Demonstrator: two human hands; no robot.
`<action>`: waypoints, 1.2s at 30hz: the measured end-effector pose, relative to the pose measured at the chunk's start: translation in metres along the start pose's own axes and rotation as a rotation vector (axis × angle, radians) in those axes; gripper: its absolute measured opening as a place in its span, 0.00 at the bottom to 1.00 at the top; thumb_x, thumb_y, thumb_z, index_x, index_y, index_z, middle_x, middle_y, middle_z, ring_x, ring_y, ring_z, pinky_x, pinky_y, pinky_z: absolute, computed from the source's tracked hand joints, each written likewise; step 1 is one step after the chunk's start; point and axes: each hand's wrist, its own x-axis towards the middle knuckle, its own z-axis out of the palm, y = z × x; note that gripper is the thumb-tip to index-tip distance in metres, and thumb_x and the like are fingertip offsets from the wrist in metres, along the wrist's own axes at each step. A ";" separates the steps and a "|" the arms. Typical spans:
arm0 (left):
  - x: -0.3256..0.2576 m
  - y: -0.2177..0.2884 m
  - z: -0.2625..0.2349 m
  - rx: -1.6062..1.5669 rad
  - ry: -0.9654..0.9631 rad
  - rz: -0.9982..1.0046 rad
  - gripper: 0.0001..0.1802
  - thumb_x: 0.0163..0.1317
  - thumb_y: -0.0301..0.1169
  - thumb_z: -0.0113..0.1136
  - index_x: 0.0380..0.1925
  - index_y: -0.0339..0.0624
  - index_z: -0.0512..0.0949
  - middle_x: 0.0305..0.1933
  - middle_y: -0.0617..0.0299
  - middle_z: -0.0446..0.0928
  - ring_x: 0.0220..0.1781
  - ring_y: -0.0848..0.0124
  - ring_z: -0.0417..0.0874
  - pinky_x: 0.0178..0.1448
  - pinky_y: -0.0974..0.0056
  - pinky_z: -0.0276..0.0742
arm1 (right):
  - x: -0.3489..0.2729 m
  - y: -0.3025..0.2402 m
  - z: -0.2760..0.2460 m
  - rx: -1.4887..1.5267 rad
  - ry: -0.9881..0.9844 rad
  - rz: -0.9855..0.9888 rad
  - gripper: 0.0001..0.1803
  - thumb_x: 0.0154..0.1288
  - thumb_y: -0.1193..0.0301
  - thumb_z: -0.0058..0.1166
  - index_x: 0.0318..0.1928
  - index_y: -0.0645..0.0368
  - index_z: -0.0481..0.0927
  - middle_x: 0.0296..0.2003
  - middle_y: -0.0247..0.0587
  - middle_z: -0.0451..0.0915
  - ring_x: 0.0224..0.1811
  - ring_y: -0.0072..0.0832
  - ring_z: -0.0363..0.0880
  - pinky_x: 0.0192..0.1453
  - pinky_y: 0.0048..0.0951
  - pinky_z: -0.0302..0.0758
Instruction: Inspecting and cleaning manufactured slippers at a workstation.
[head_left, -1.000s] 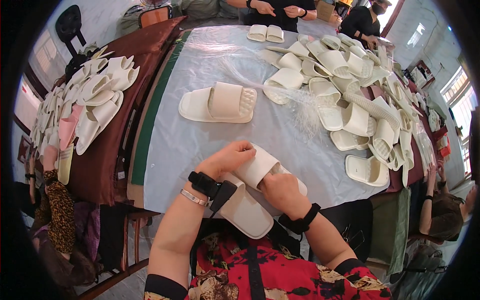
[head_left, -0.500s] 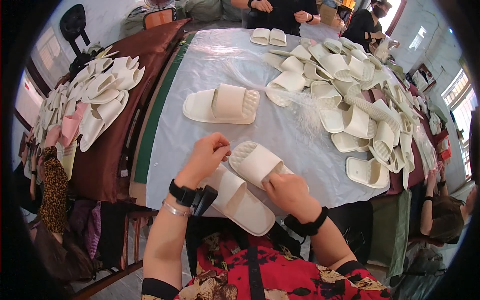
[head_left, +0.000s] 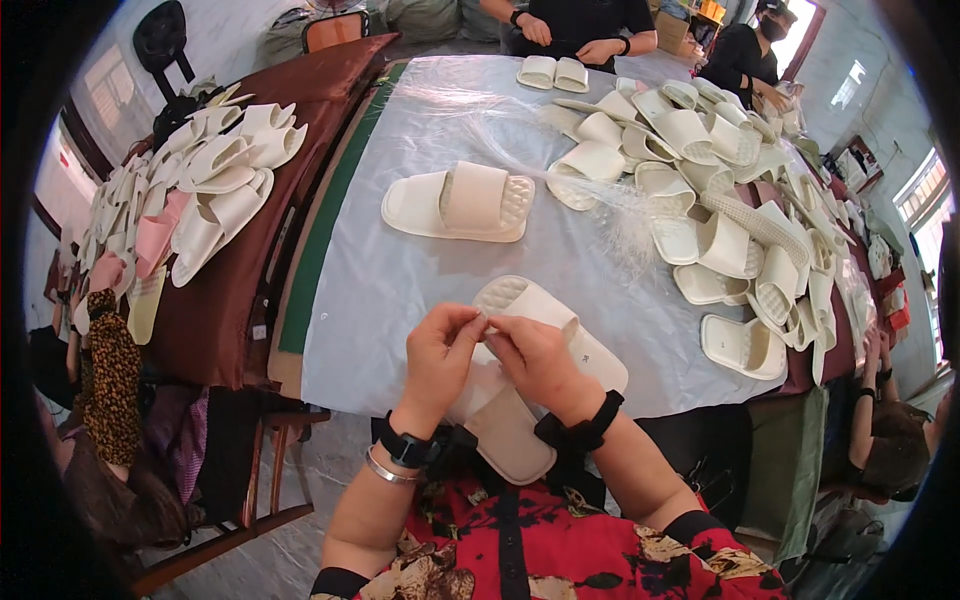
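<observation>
My left hand [head_left: 438, 362] and my right hand [head_left: 545, 368] meet fingertip to fingertip, each in a pinch. What lies between the fingertips is too small to make out. Below and behind them rest two cream slippers: one slipper [head_left: 590, 358] slants to the right on the table, while the nearer slipper [head_left: 515, 440] hangs over the front edge, partly hidden by my hands. Farther off, a pair of cream slippers [head_left: 475, 198] lies side by side, nested close. A bundle of thin clear strands [head_left: 622, 228] trails across the sheet beyond.
A large heap of cream slippers [head_left: 715, 235] covers the table's right side. A grey-white sheet [head_left: 350, 300] covers the tabletop. Another slipper pile [head_left: 215, 165] sits on a brown-covered table to the left. One small pair [head_left: 553, 73] stands at the far edge, near a person in black [head_left: 585, 25].
My right hand has left the slipper's strap and come up to join my left hand, which has shifted right and down. The far person's hands have moved closer together.
</observation>
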 end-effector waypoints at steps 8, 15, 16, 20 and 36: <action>-0.019 0.002 -0.010 0.348 0.120 0.231 0.05 0.60 0.23 0.62 0.36 0.35 0.79 0.33 0.61 0.79 0.36 0.73 0.78 0.42 0.70 0.75 | -0.004 -0.006 -0.015 0.026 0.038 0.019 0.05 0.58 0.80 0.57 0.36 0.65 0.78 0.29 0.49 0.80 0.30 0.43 0.80 0.34 0.36 0.76; -0.023 0.019 -0.002 0.454 0.097 0.281 0.05 0.56 0.22 0.64 0.34 0.37 0.81 0.34 0.55 0.79 0.35 0.63 0.81 0.40 0.65 0.76 | -0.009 -0.009 -0.020 0.021 0.017 -0.044 0.07 0.57 0.81 0.58 0.37 0.65 0.76 0.28 0.49 0.80 0.29 0.42 0.80 0.32 0.35 0.76; -0.023 0.021 0.000 0.454 0.085 0.299 0.05 0.56 0.22 0.64 0.34 0.37 0.81 0.33 0.55 0.79 0.35 0.63 0.81 0.40 0.65 0.76 | -0.008 -0.010 -0.022 0.012 0.022 -0.061 0.08 0.57 0.81 0.58 0.37 0.65 0.76 0.28 0.49 0.80 0.28 0.42 0.80 0.31 0.35 0.76; -0.021 0.018 0.002 0.463 0.055 0.355 0.05 0.55 0.22 0.65 0.33 0.37 0.82 0.33 0.55 0.79 0.34 0.64 0.81 0.39 0.65 0.76 | -0.010 -0.013 -0.025 0.002 0.034 -0.075 0.08 0.57 0.82 0.58 0.37 0.65 0.75 0.28 0.49 0.80 0.28 0.41 0.80 0.31 0.34 0.76; -0.021 0.013 0.006 0.471 -0.013 0.345 0.06 0.55 0.20 0.65 0.34 0.37 0.81 0.34 0.57 0.78 0.34 0.67 0.80 0.38 0.67 0.76 | -0.014 -0.013 -0.031 0.016 0.072 -0.125 0.09 0.56 0.82 0.60 0.37 0.63 0.75 0.28 0.46 0.80 0.26 0.38 0.80 0.28 0.32 0.76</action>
